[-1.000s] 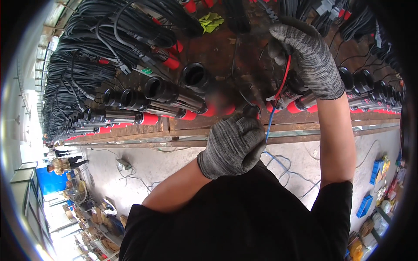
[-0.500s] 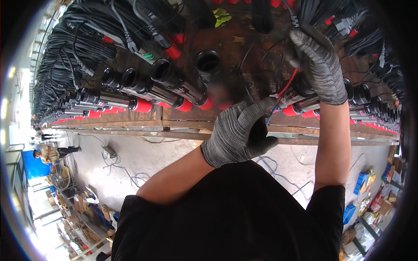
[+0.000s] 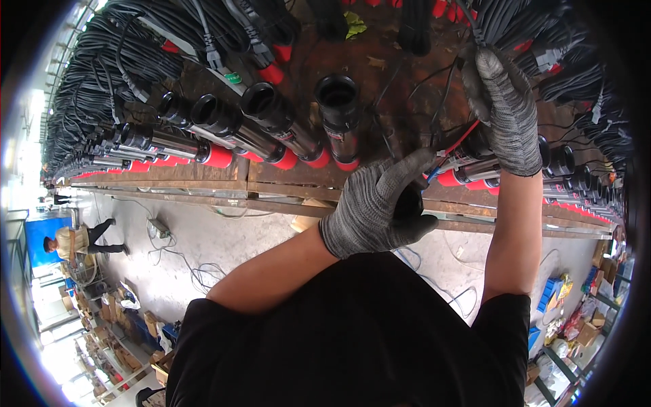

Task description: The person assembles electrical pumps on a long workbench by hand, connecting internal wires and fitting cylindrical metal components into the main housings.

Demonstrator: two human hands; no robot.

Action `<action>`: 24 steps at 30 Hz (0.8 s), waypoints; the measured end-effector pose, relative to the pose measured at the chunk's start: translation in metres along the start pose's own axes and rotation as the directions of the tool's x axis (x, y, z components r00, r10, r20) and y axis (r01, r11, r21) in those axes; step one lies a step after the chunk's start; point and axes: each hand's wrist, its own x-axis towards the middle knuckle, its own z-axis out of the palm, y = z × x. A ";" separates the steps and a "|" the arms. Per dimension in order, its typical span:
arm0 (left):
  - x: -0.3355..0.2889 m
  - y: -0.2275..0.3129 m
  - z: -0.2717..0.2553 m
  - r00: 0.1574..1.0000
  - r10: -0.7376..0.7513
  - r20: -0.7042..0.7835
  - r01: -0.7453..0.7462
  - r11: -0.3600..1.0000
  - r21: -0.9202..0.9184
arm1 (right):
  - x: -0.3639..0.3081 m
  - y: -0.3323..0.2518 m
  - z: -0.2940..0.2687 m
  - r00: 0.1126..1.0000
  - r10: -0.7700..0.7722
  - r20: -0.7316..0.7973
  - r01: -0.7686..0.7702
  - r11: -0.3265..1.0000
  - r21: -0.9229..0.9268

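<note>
My left hand point(image 3: 376, 203), in a grey knit glove, curls around a black rounded part point(image 3: 409, 202), mostly hidden by the fingers. By its fingertips are a thin red wire point(image 3: 463, 138) and a short blue wire point(image 3: 434, 173). The red wire slants up to my right hand point(image 3: 505, 112), also gloved, whose closed fingers hide its far end. Beneath that hand lie metal tubes with black collars and red ends. Left of my left hand, a similar tube point(image 3: 339, 119) stands with its black open mouth upward.
More tubes point(image 3: 271, 122) line the brown worktable's edge point(image 3: 285, 190) on both sides. Bundled black cables point(image 3: 115, 68) with plugs are heaped behind. A yellow-green scrap point(image 3: 354, 24) lies at the back. Cords point(image 3: 196, 268) trail over the floor, and a person point(image 3: 74, 241) is at far left.
The view has shifted slightly. My right hand has tilted, its fingers closer together, and the red wire slants more. My left hand keeps its grip. The distant person's legs have moved.
</note>
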 end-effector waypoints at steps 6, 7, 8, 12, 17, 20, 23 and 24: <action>-0.001 -0.002 0.000 1.000 0.015 0.012 -0.015 1.000 0.019 | -0.003 -0.004 0.004 0.999 0.041 -0.033 -0.040 0.999 0.021; -0.001 -0.003 0.001 1.000 0.023 0.006 -0.023 1.000 0.003 | -0.003 -0.004 0.003 0.999 0.042 -0.026 -0.041 0.999 0.028; -0.001 -0.003 0.002 1.000 0.031 -0.001 -0.031 0.999 -0.013 | -0.002 -0.003 0.001 0.999 0.043 -0.019 -0.043 0.998 0.035; 0.000 0.002 0.005 0.999 -0.013 -0.048 0.013 1.000 -0.015 | -0.003 -0.002 0.002 0.999 0.029 -0.019 -0.028 0.999 0.025; -0.003 0.005 0.002 0.999 -0.041 -0.022 0.041 0.999 -0.014 | -0.002 0.000 -0.001 1.000 0.029 0.005 -0.029 1.000 0.007; -0.005 0.003 0.003 0.999 -0.019 -0.043 0.018 1.000 -0.016 | -0.003 -0.003 0.001 1.000 0.016 0.021 -0.017 1.000 0.025; -0.004 0.006 0.002 0.999 -0.048 -0.020 0.048 0.999 -0.015 | -0.003 -0.003 0.002 1.000 0.011 0.004 -0.011 0.999 0.039; -0.004 0.007 0.002 0.999 -0.049 -0.017 0.049 0.999 -0.018 | -0.003 -0.002 0.002 1.000 0.010 -0.004 -0.009 0.999 0.042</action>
